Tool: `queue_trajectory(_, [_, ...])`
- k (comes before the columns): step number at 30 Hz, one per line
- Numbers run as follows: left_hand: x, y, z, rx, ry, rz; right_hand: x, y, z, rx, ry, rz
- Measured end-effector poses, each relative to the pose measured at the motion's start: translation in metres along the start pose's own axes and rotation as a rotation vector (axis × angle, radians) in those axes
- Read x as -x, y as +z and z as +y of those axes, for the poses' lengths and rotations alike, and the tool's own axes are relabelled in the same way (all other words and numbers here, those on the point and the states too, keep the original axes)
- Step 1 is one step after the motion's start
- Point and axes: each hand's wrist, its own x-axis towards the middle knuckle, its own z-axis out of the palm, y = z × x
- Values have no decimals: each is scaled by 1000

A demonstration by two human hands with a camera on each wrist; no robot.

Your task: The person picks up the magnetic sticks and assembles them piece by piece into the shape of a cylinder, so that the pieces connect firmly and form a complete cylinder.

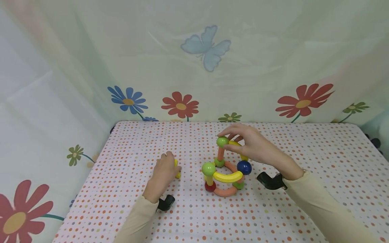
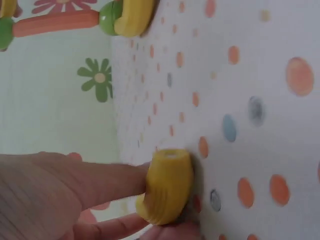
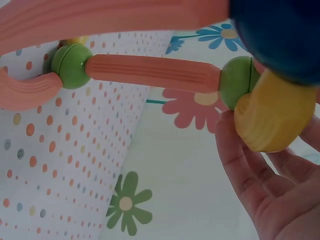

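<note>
A toy frame of magnetic-looking balls and rods stands on the table, its lower ring made of curved orange rods (image 1: pixel 225 192). My right hand (image 1: pixel 249 143) holds the green ball (image 1: pixel 223 141) on top of an upright orange rod (image 1: pixel 221 154), with a curved yellow rod (image 3: pixel 275 115) joined to that ball. This rod runs down to a blue ball (image 1: pixel 244 167). Another curved yellow rod (image 1: pixel 228 177) links the blue ball to a nearer green ball (image 1: pixel 208 168). Left of the frame, my left hand (image 1: pixel 164 170) grips a separate curved yellow rod (image 2: pixel 170 187) at the tabletop.
A spotted cloth covers the table (image 1: pixel 121 195). Behind it hangs a curtain (image 1: pixel 258 67) with flowers and a butterfly. Black wrist-worn devices (image 1: pixel 166 203) sit below both hands, the right one close to the frame's right side.
</note>
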Motion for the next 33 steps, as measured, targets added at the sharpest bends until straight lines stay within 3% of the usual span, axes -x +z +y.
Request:
queue_trajectory(9, [-6,3,13,136,122,-6,0,3,3,-13,-1,29])
queue_trajectory(16, [-16,-16,50,294,247,-38,1,7,6,-28,-6,44])
queue_trajectory(22, [-17,-31,77,368,374,-42,0,8,6,-29,-13,51])
queue_trajectory(29, [-15,-36,77,420,396,-118,-1,11,6,-60,-22,41])
queue_trajectory(33, [-20,-38,71,556,376,-251,4,4,0,-5,-22,77])
